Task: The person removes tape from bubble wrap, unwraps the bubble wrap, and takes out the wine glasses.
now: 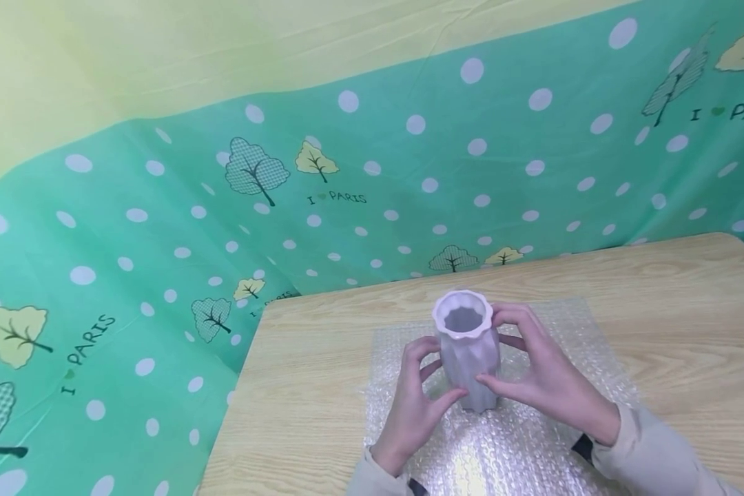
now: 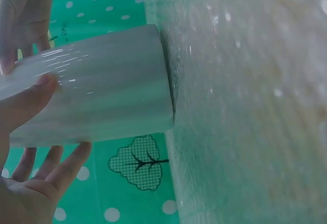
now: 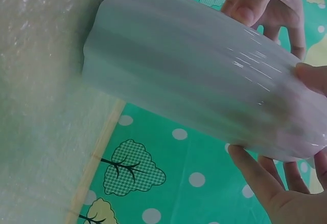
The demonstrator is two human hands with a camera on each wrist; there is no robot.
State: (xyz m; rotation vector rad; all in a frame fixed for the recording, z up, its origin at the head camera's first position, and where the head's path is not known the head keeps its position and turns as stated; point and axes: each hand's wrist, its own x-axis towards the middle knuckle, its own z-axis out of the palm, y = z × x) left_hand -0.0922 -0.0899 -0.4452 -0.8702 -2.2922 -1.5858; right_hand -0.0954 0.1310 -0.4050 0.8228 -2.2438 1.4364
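A pale grey-white vase (image 1: pixel 471 358) with a scalloped rim and ribbed sides stands upright on a sheet of bubble wrap (image 1: pixel 403 413). My left hand (image 1: pixel 414 399) holds its left side, thumb in front and fingers curled round behind. On the right side my right hand (image 1: pixel 542 368) grips it the same way, with the fingers higher, near the rim. In the left wrist view the vase (image 2: pixel 102 91) has its base against the bubble wrap (image 2: pixel 245 106). The right wrist view shows the vase (image 3: pixel 189 70) between both hands' thumbs and fingers.
A light wooden table (image 1: pixel 304 386) lies under the bubble wrap and extends to both sides. Behind it and at the left hangs a green curtain (image 1: pixel 347 165) with white dots and printed trees. The table's back edge meets this curtain.
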